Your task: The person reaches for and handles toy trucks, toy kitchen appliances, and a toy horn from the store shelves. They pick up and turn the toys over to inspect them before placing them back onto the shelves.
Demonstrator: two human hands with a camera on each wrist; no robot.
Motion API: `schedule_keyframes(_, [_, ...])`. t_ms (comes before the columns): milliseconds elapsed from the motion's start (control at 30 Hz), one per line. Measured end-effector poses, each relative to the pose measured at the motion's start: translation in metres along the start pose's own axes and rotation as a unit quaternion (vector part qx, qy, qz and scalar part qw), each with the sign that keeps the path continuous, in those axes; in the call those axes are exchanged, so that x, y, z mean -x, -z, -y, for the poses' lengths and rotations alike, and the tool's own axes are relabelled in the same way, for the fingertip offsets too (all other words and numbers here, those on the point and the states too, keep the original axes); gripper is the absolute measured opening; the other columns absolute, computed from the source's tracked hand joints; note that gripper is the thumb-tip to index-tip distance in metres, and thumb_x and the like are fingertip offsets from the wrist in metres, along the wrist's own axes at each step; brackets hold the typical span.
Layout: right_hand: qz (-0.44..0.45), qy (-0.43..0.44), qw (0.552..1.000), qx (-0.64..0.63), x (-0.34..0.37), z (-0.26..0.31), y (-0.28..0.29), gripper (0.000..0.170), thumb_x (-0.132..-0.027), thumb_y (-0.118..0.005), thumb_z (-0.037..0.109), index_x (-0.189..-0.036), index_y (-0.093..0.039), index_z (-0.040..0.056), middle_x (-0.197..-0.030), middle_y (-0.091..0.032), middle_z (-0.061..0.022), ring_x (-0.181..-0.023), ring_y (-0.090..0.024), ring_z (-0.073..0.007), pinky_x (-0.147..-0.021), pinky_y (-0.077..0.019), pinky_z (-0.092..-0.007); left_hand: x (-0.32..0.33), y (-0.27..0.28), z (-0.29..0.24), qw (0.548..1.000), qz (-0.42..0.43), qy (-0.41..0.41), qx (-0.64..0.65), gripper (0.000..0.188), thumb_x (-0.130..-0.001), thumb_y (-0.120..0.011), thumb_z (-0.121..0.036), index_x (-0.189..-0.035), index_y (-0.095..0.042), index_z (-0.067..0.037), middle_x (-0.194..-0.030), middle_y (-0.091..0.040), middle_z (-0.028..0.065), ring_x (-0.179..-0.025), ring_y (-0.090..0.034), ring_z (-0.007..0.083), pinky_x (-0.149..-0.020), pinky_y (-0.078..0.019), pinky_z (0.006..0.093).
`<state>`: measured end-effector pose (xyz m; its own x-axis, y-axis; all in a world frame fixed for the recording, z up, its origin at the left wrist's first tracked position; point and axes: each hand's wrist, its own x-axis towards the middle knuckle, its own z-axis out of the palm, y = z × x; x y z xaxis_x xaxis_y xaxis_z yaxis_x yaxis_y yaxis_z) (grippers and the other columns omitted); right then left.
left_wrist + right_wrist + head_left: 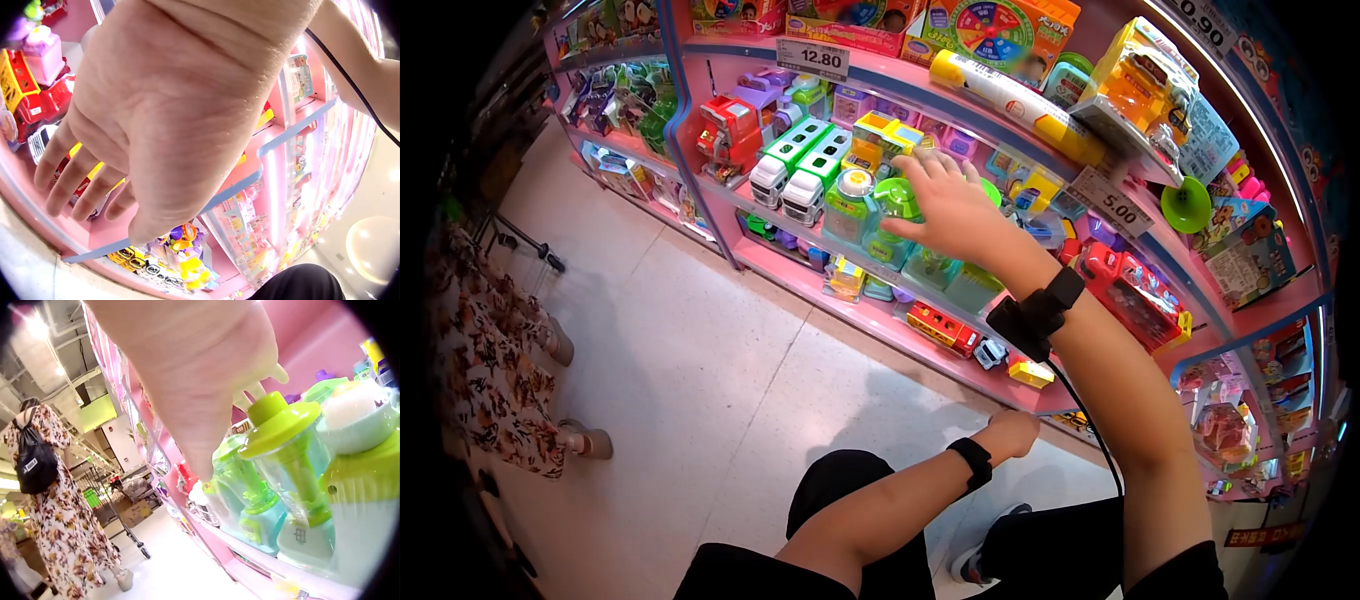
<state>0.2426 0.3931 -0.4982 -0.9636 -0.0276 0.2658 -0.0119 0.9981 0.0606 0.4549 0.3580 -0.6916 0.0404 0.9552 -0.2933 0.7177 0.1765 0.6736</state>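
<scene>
My right hand (955,205) reaches over the middle shelf with its fingers spread, just above a row of clear toy blenders with green lids. In the right wrist view its fingertips show right behind the yellow-green lid (281,425) of one toy blender (303,481). Another toy blender (247,481) stands beside it, close to the thumb. Low in front of the bottom shelf hangs my left hand (1012,433), fingers loosely bent and holding nothing. Nearest to it are a small yellow toy (1032,374) and a red toy bus (943,328).
White-and-green toy trucks (805,195) and a red toy truck (730,130) stand left of the blenders. A yellow tube (1020,105) and boxed toys (1000,35) fill the upper shelf. A person in a floral dress (62,506) stands in the aisle near a cart (125,512).
</scene>
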Motion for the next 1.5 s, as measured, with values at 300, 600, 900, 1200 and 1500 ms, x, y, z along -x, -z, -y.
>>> schedule_keyframes(300, [0.052,-0.047,0.997,-0.012,0.003,-0.003,-0.021,0.08,-0.087,-0.058,0.058,-0.145,-0.04,0.0063,-0.153,-0.037,-0.0211,-0.141,-0.034,-0.0397,-0.115,-0.0259,-0.0562,-0.001,0.004,0.005,1.0,0.013,0.013,0.01,0.03,-0.083,-0.062,-0.006,-0.111,-0.07,-0.001,-0.113,-0.07,0.0162,-0.103,-0.069,0.0351,-0.074,-0.057,0.0503])
schedule_keyframes(600, [0.01,-0.048,0.998,-0.036,0.007,-0.002,-0.011,0.08,-0.088,-0.058,0.058,-0.145,-0.039,0.0046,-0.15,-0.041,-0.0217,-0.139,-0.038,-0.0406,-0.113,-0.0299,-0.0538,-0.005,-0.006,0.01,1.0,-0.009,-0.015,0.003,0.028,-0.084,-0.059,-0.006,-0.111,-0.068,-0.002,-0.114,-0.07,0.0176,-0.104,-0.069,0.033,-0.08,-0.0562,0.0473])
schedule_keyframes(900, [-0.015,-0.036,0.999,-0.019,0.049,-0.019,-0.005,0.075,-0.087,-0.065,0.049,-0.142,-0.04,0.0038,-0.145,-0.043,-0.025,-0.138,-0.038,-0.0392,-0.114,-0.0279,-0.0551,0.023,-0.001,-0.007,0.993,0.041,0.104,-0.025,0.034,-0.09,-0.059,-0.02,-0.119,-0.056,-0.003,-0.115,-0.063,0.0174,-0.104,-0.064,0.0371,-0.087,-0.0504,0.0478])
schedule_keyframes(1200, [-0.045,-0.047,0.994,-0.093,0.053,-0.019,0.007,0.07,-0.082,-0.072,0.038,-0.137,-0.045,0.0032,-0.142,-0.045,-0.0246,-0.134,-0.042,-0.0397,-0.109,-0.0307,-0.0576,0.067,-0.025,-0.073,0.987,0.03,0.091,0.131,0.038,-0.091,-0.062,-0.024,-0.12,-0.053,-0.001,-0.107,-0.062,0.018,-0.095,-0.064,0.038,-0.081,-0.0514,0.0478])
schedule_keyframes(1500, [-0.043,-0.07,0.992,-0.096,0.062,-0.015,0.013,0.061,-0.084,-0.071,0.037,-0.131,-0.051,0.0031,-0.14,-0.048,-0.0222,-0.132,-0.043,-0.0369,-0.111,-0.0289,-0.0576,0.111,-0.043,-0.118,0.969,-0.003,0.154,0.191,0.037,-0.094,-0.06,-0.027,-0.118,-0.053,0.0,-0.105,-0.062,0.0182,-0.092,-0.064,0.0389,-0.074,-0.0528,0.0494])
